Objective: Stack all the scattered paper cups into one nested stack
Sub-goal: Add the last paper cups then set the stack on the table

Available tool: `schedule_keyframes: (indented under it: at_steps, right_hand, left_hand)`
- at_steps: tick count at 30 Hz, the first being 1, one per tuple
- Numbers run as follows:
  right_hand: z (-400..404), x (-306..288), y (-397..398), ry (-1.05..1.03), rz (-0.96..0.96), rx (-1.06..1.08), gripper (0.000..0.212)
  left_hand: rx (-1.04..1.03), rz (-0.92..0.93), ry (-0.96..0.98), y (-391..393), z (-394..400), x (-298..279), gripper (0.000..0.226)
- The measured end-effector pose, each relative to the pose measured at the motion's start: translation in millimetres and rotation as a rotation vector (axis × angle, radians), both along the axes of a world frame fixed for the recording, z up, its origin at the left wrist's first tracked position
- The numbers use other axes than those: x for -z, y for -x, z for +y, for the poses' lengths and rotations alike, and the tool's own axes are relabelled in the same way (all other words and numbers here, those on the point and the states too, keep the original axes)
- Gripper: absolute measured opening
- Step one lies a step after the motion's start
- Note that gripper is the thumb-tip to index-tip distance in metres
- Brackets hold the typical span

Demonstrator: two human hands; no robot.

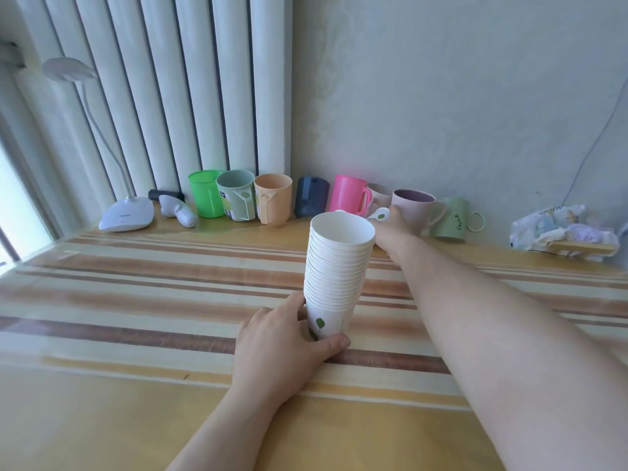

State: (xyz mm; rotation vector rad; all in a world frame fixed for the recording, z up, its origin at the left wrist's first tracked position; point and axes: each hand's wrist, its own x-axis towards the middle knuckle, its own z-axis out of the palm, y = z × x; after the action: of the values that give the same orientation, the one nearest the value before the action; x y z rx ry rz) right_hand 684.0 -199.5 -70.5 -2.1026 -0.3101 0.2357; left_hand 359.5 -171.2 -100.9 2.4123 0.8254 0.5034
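A tall nested stack of white paper cups [336, 266] stands upright on the striped tablecloth [136, 300] in the middle of the table. My left hand [282, 345] is wrapped around the stack's bottom cup, which bears green leaf marks. My right hand [394, 229] reaches far back behind the stack and touches a single white paper cup [380, 214] with a green leaf, lying near the mugs. The stack's rim hides part of that hand and cup, so its grip is unclear.
A row of plastic and ceramic mugs [272, 202] lines the back wall, from green at the left to a pale green "SMILE" mug [452, 220]. A white desk lamp [125, 215] stands back left. A crumpled bag [564, 232] lies back right.
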Motion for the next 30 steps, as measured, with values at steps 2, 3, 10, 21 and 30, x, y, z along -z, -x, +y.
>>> schedule_keyframes:
  at_steps: [2,3,10,21,30]
  right_hand:
    - [2.3,-3.0,0.4,0.001,0.011,0.045,0.095]
    - [1.7,-3.5,-0.3,-0.012,0.017,0.079,0.094]
    - [4.0,10.5,5.0,-0.129,0.104,0.144,0.09]
    - [-65.3,-12.6,88.4,-0.634,0.213,0.104,0.056]
    - [-110.6,-128.2,179.0,-0.912,0.119,-0.197,0.068]
  left_hand:
    - [-0.003,0.0,-0.003,-0.8,0.3,-0.1,0.056]
    - [-0.002,0.002,-0.006,-1.1,0.2,-0.4,0.056]
    - [-0.001,0.016,-0.005,-0.9,-0.9,-2.7,0.056]
    - [0.02,0.006,0.026,2.0,-2.8,-7.1,0.056]
    - [0.053,0.033,0.013,9.2,-8.7,-14.4,0.062]
